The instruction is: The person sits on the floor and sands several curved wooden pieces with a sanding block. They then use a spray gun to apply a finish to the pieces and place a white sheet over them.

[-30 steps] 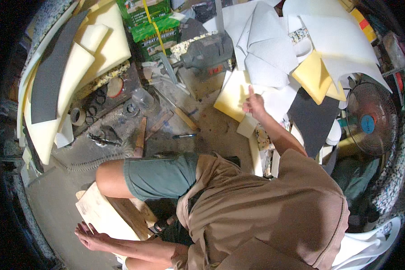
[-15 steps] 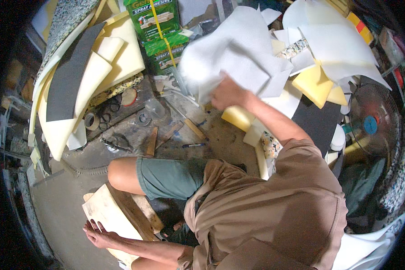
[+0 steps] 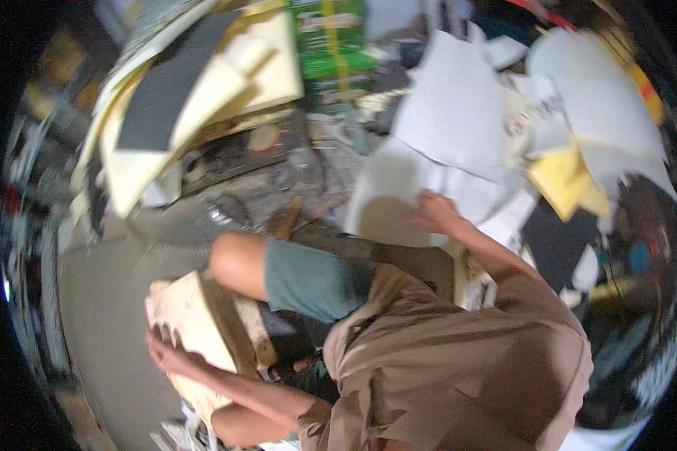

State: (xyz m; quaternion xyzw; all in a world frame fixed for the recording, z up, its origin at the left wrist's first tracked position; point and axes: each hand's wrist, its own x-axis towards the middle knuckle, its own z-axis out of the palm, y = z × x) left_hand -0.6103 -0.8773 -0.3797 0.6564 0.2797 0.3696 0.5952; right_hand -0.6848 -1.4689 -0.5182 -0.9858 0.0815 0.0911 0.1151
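My left hand (image 3: 171, 352) rests at the left edge of a pale cream block (image 3: 199, 312) beside my legs. Its fingers are apart and loosely bent, with nothing seen in them. Out in front, my right hand (image 3: 436, 213) is over a white, soft-looking sheet (image 3: 387, 169), and a dark shadow falls on the sheet beside it. Motion smears the right fingers, so whether they grip the sheet is unclear. More white sheet (image 3: 455, 105) lies just beyond, overlapping others.
Cream foam pieces (image 3: 274, 68) with a dark strip (image 3: 177, 90) are stacked at far left. Green boxes (image 3: 346, 64) tied with a yellow strap stand behind. Yellow foam (image 3: 560, 180) lies at right, near a fan (image 3: 639, 255). Small tools and scraps lie on the floor.
The white sheet that my right hand was swinging in the air now lies lower and nearer me. My right hand has come closer to my body. The left hand stays at the block.
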